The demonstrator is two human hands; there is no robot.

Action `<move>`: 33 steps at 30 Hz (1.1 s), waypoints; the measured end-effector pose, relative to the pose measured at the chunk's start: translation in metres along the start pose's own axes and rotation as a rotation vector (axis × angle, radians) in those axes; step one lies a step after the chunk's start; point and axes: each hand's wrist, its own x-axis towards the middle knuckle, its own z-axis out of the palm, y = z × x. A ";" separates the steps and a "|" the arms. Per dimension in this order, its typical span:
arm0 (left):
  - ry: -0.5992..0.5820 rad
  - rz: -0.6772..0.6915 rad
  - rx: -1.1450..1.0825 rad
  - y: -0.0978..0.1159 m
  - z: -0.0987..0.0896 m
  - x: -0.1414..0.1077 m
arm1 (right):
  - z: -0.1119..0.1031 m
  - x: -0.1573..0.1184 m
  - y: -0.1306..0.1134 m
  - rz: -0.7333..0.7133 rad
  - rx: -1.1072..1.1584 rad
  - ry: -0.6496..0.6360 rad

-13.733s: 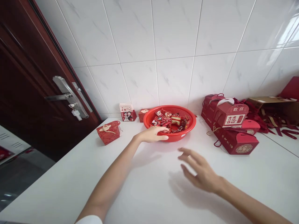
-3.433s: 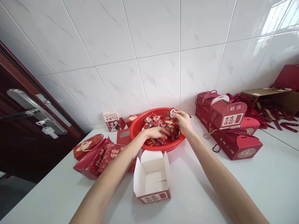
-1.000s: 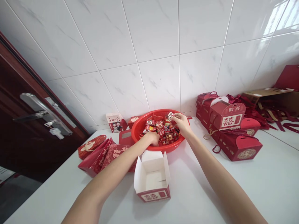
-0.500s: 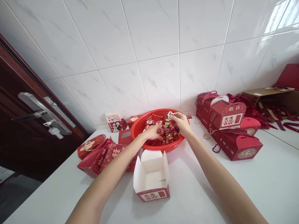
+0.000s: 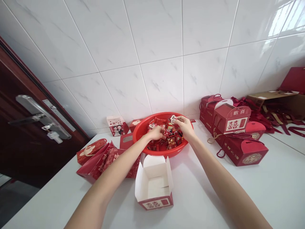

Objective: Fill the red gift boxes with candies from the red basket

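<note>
Both hands are inside a red plastic basket that holds several small red-wrapped candies. My left hand is over the left part of the pile, its fingers closed on a red-wrapped candy. My right hand pinches a wrapped candy with a white label between thumb and fingers near the basket's right side. In front of the basket stands an open gift box, white inside with a red printed front and its flaps up. I see no candy in it.
Red bags and boxes lie left of my left forearm. A small printed box stands against the tiled wall. Several red gift boxes are stacked at right, beside dark red ribbons and a cardboard box. A door handle is at far left.
My left hand has closed around a candy and lifted it slightly from the pile. My right hand stays nearly in place with its candy. The view has shifted slightly.
</note>
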 end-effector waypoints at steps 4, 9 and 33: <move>0.161 0.046 -0.426 -0.009 -0.007 -0.003 | 0.000 -0.001 -0.001 0.011 0.010 0.006; 0.198 0.059 -0.821 -0.012 -0.007 0.000 | 0.001 -0.001 -0.002 0.030 0.032 0.008; 0.269 -0.085 -0.748 -0.017 -0.005 0.003 | 0.003 -0.005 -0.005 0.043 0.016 0.038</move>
